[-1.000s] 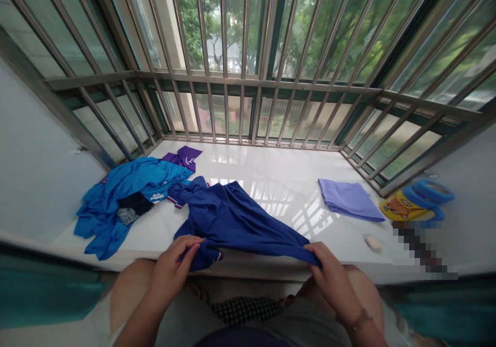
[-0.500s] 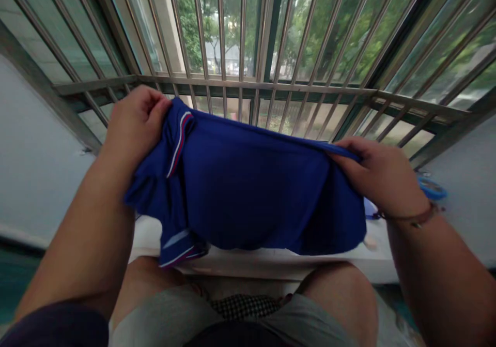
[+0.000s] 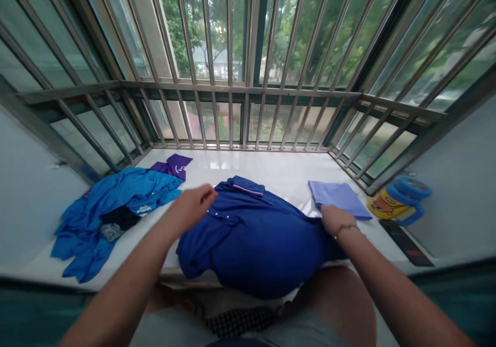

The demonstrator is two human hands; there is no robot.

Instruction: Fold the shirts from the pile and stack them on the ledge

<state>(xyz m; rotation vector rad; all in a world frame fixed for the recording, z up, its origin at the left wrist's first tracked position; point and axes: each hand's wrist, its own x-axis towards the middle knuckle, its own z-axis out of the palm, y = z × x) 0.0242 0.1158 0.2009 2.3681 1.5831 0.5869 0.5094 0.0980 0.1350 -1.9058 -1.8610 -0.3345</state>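
A dark blue polo shirt (image 3: 263, 238) with a striped collar and a buttoned placket lies across the white ledge, its lower part hanging over the front edge. My left hand (image 3: 196, 207) is over the shirt's shoulder by the collar, fingers curled together; whether cloth is pinched in them is hidden. At the shirt's hem, my right hand (image 3: 336, 220) is closed on the fabric, its fingertips mostly out of sight. Just behind that hand lies a folded lavender cloth (image 3: 341, 197).
Bright blue clothing (image 3: 127, 192) is heaped at the left, with a dark piece (image 3: 120, 216) and a purple cloth (image 3: 172, 166). On the right are a yellow-and-blue mug (image 3: 397, 199) and a dark flat object (image 3: 406, 243). Metal bars (image 3: 244, 88) line the window behind the ledge (image 3: 232, 161).
The polo shirt has come down from in front of me onto the ledge, and its collar and buttons now show. Both hands have lowered and moved inward. My view takes in more of the ledge.
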